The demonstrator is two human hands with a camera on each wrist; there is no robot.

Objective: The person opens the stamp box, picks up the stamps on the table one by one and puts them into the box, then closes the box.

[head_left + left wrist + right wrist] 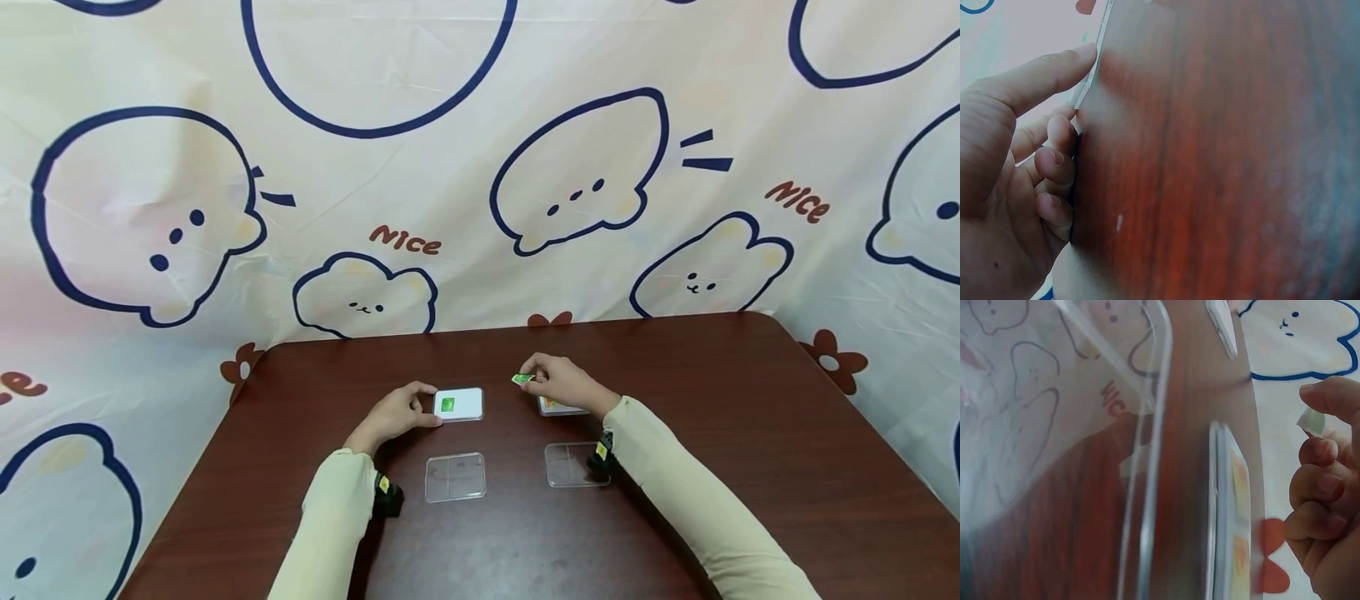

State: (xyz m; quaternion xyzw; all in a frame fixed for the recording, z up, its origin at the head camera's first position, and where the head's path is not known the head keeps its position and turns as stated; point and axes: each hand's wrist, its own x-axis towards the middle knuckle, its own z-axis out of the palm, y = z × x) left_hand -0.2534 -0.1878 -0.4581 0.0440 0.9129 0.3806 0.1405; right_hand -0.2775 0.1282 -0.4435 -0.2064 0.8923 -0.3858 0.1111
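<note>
My left hand (395, 415) holds the left end of a flat white case (468, 403), thumb at the near corner and a finger at the far one. On the case's white face lies a small green square (447, 405). In the left wrist view only the case's thin edge (1092, 75) shows past the thumb. My right hand (561, 383) pinches a small green piece with a white border (521, 379) between thumb and forefinger, above the table. Its edge looks serrated in the right wrist view. Under that hand sits a second flat case (551, 407) with yellow-orange pieces, partly hidden.
Two clear plastic lids lie nearer to me: a left lid (455, 477) and a right lid (557, 475), partly covered by the right wrist camera (600, 454). The brown table (675, 358) ends at a patterned cloth (465, 192) behind and at the sides.
</note>
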